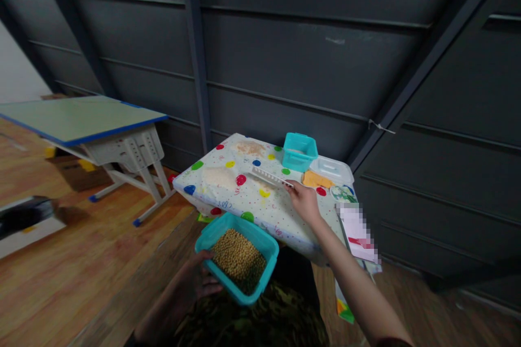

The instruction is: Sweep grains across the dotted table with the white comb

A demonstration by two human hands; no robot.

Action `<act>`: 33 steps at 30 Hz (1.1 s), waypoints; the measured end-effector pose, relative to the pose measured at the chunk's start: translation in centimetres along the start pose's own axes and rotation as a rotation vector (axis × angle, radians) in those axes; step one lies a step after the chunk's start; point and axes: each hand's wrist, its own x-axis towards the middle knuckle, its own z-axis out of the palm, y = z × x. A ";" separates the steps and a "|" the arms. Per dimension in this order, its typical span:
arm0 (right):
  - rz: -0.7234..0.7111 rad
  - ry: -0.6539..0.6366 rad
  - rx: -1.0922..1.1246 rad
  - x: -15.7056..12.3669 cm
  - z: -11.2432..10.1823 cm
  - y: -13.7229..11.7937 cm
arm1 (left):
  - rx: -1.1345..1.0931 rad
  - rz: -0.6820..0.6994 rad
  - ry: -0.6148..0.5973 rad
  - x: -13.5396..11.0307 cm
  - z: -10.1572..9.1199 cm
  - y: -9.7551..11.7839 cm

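My left hand (201,276) grips from below a teal plastic tub (260,239) filled with yellowish beans (238,258), held just below the near edge of a small table (244,203). The table wears a white cloth with coloured dots. My right hand (303,199) reaches over the cloth and pinches one end of a flat white ruler-like strip (268,177) that lies across it. Two pale heaps of grain (220,176) rest on the cloth further left.
A second teal tub (299,150) and a clear lidded box (331,169) stand at the table's back right, beside an orange patch (315,179). Papers (358,234) lie at the right edge. A green-topped desk (81,119) stands to the left on wooden floor. Dark panelled wall behind.
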 end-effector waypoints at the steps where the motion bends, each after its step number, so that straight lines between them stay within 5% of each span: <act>1: -0.001 -0.002 -0.011 0.1 0.2 -0.1 | 0.003 -0.012 0.000 -0.1 0.1 0.1; 25: -0.113 -0.103 -0.014 0.2 0.0 -2.0 | -0.006 -0.052 0.095 -1.5 2.8 1.3; 33: -0.107 -0.127 0.037 0.7 -0.2 -2.2 | -0.003 -0.036 0.070 -0.5 1.8 0.6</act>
